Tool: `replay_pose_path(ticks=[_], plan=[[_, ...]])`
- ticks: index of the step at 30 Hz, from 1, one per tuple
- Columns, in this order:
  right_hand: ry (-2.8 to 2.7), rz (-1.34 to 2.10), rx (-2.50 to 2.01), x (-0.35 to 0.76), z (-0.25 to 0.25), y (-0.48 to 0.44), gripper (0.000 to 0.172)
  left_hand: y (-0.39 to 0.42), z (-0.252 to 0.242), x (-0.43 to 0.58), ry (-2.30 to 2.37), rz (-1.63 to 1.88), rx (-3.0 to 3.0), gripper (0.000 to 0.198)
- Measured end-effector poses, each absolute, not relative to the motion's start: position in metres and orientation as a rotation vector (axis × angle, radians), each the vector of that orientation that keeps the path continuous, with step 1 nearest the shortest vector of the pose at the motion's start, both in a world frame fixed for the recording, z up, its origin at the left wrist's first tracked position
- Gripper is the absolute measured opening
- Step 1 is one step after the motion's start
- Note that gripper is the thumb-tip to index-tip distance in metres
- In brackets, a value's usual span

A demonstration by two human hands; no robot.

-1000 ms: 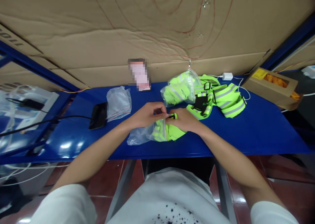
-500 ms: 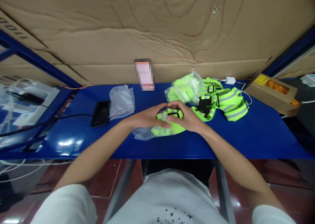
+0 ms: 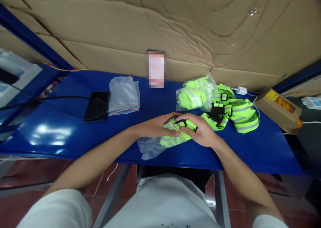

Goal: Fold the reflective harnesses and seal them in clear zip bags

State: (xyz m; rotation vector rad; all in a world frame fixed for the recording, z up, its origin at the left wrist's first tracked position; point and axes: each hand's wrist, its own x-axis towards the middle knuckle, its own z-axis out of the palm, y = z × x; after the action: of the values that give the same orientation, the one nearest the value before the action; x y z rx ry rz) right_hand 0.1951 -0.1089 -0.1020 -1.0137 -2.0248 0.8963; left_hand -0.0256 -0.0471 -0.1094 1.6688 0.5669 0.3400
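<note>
Both of my hands close around a neon-yellow reflective strap bundle with grey stripes and a black buckle, partly inside a clear zip bag. My left hand grips the bag's side of the bundle, thumb on top. On the right, my right hand wraps the strap end where the buckle shows. The bag's loose end spreads leftward on the blue table. My fingertips nearly meet above the bundle, and their undersides are hidden. Just beyond lies another bagged reflective strap, beside loose reflective straps.
A stack of clear zip bags and a black phone-like device with a cable lie left on the blue table. A phone leans on the cardboard wall. At right stand a cardboard box and a white charger.
The view has shifted and tilted. My hands stay on the bundle, and my right hand now covers its right end from higher up. The other things lie as before.
</note>
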Motion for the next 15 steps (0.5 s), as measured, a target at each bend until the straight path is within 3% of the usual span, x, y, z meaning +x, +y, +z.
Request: replay_pose_path(ticks=[4,8,15], plan=[[-2.097,0.85,-1.103,0.181,-0.11,-0.114,0.029,-0.052,-0.114,-0.024,0.47,0.327,1.614,0.062],[-1.917,0.807,-1.167,0.185,-0.108,-0.107,0.035,-0.05,-0.114,-0.024,0.526,0.44,1.581,0.069],[-2.101,0.614,-1.402,0.196,-0.086,-0.095,0.031,-0.047,-0.115,-0.023,0.674,0.609,1.418,0.068]])
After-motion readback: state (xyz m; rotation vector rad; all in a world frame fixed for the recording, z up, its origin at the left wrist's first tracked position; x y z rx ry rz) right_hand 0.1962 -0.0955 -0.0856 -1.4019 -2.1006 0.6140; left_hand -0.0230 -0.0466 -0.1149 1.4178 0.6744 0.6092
